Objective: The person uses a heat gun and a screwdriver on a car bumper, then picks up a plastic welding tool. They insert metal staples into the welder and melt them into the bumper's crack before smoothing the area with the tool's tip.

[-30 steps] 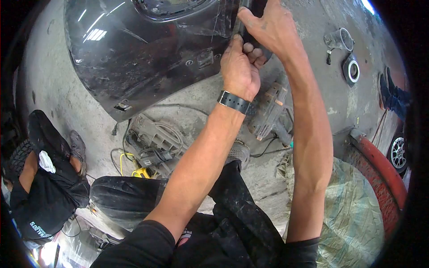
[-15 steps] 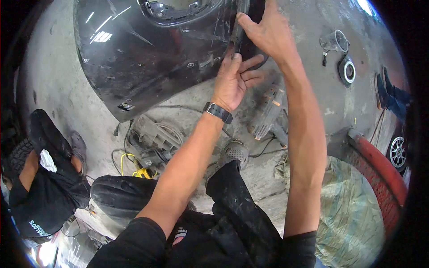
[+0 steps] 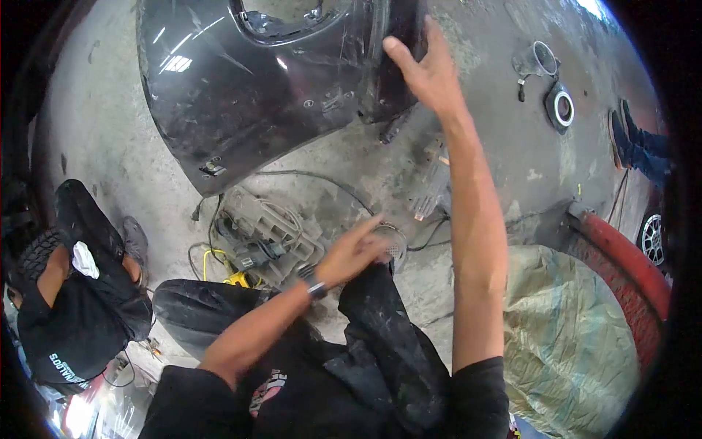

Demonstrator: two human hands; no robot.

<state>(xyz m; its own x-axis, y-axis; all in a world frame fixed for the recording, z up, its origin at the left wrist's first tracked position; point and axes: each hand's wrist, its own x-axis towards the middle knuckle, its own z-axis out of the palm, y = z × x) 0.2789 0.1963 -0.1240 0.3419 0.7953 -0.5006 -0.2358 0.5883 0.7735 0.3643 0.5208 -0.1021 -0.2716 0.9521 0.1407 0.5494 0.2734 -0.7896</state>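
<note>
A large black car body panel (image 3: 256, 95) stands on the concrete floor in front of me. My right hand (image 3: 428, 69) grips its right edge near the top, fingers wrapped over the rim. My left hand (image 3: 355, 252) hangs low above my knee with its fingers spread and nothing in it. It is close to a grey wiring module with connectors (image 3: 267, 241) that lies on the floor beside yellow cable.
A power tool (image 3: 431, 183) lies on the floor under my right arm. A person in black (image 3: 80, 307) crouches at the left. A greenish tarp (image 3: 570, 336) and a red curved part (image 3: 625, 256) are at the right. A round lamp unit (image 3: 561, 108) lies further back.
My left hand let go of the panel's edge and dropped down toward my knee. My right hand stays on the panel's edge. The view shifted slightly.
</note>
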